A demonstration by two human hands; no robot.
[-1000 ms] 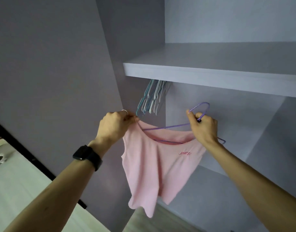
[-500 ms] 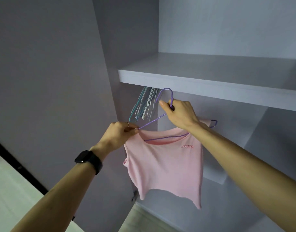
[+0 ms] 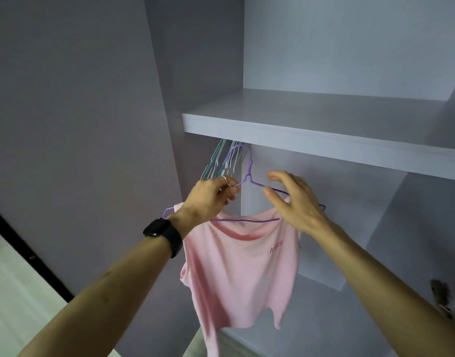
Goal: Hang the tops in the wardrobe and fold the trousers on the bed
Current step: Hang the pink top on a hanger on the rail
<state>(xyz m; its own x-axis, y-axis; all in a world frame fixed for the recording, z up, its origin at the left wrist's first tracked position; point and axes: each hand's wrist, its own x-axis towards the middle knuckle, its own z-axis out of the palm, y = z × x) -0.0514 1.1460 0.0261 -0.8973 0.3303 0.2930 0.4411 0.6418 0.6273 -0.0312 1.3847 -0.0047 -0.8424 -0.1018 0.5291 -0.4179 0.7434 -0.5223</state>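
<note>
Left hand (image 3: 211, 195) pinched the purple wire hanger (image 3: 249, 171) by its neck; my right hand (image 3: 296, 199) hovered spread and empty at three o'clock. The pink top (image 3: 241, 266) hung on it under the shelf (image 3: 324, 140). Had I let go before the hook seated, it might have fallen.

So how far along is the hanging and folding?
Done: the pink top sits on the purple hanger, whose hook runs up behind the shelf edge beside the empty hangers; whether it has caught anything is hidden. In hand: the left hand pinches the hanger wire, the right hand hovers open. Left: letting go, then the trousers, none in view.
</note>
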